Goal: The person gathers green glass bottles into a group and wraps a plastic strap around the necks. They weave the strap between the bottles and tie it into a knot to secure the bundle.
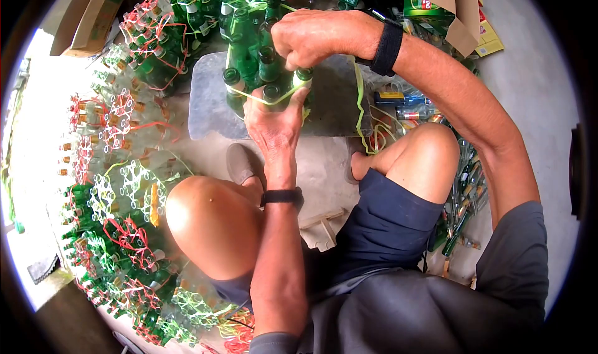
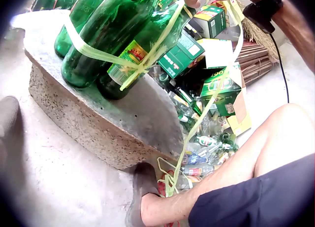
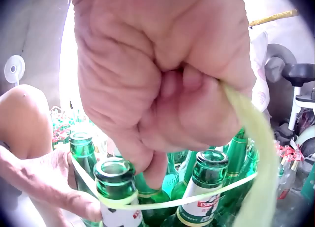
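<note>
A cluster of green glass bottles [image 1: 268, 64] stands upright on a grey slab [image 1: 208, 99]. My left hand [image 1: 274, 127] grips the near side of the cluster at the necks, its thumb alongside a bottle neck [image 3: 115, 180]. Above the bottle tops, my right hand [image 1: 321, 36] is curled tightly around a pale yellow-green plastic strap [image 3: 253, 138]. A band of strap runs round the necks. Lower down, another band [image 2: 96, 52] circles the bottle bodies and crosses itself over a label [image 2: 133, 54]. The strap's long tail [image 1: 360, 99] trails off the slab's right side to the floor.
Many tied bundles of bottles [image 1: 118, 123] crowd the left floor. More green bottles [image 1: 196, 11] stand beyond the slab. Loose bottles [image 2: 199, 170] lie piled at the right, near open cartons [image 1: 458, 14]. A shoe [image 2: 142, 187] rests close against the slab's base.
</note>
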`<state>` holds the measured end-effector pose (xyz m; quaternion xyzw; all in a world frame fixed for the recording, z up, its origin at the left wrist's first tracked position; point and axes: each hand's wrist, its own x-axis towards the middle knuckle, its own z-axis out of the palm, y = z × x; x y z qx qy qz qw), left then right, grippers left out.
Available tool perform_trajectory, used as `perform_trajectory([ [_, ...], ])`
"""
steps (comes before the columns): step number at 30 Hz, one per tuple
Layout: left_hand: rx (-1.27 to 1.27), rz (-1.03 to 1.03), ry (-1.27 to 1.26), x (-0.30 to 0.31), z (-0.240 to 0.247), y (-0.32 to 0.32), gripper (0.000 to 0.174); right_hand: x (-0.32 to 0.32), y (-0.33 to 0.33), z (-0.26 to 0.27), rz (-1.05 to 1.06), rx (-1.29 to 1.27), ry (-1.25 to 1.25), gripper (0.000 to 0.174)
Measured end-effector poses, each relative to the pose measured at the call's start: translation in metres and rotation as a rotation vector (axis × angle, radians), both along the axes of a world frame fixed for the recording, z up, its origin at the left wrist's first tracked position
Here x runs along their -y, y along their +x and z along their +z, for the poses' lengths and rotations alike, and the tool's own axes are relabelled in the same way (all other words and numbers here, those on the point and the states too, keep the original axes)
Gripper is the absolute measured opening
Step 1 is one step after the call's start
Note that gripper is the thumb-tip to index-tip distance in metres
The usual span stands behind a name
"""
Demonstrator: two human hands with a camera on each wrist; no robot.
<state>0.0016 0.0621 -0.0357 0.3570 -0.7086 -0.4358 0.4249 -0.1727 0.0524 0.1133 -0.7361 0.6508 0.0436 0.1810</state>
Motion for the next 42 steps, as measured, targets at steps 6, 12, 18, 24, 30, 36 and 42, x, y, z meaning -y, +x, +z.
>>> perform_trajectory([
  [6, 0.003, 0.014, -0.032, -0.001, 0.004, 0.001, 0.041, -0.012, -0.004, -0.010, -0.103, -0.020, -0.137, 0.020],
  [12, -0.014, 0.010, -0.005, -0.001, 0.006, 0.000, 0.040, -0.039, -0.006, -0.021, -0.247, 0.056, -0.281, 0.013],
  [18, -0.010, 0.006, 0.018, 0.000, 0.002, -0.002, 0.037, -0.076, 0.001, -0.052, -0.471, 0.158, -0.479, 0.014],
  [24, -0.002, -0.018, 0.154, 0.002, -0.001, -0.002, 0.060, -0.099, 0.024, -0.062, -0.637, 0.175, -0.441, 0.017],
  [30, -0.007, 0.010, 0.067, -0.001, 0.003, 0.001, 0.041, -0.112, 0.042, -0.061, -0.607, 0.094, -0.447, 0.011],
  [36, 0.081, 0.007, 0.003, -0.004, 0.007, 0.008, 0.046, -0.124, 0.048, -0.062, -0.595, 0.052, -0.452, 0.012],
  [42, 0.164, 0.334, -0.264, -0.019, 0.006, 0.026, 0.034, -0.139, 0.065, -0.058, -0.601, 0.071, -0.431, 0.013],
])
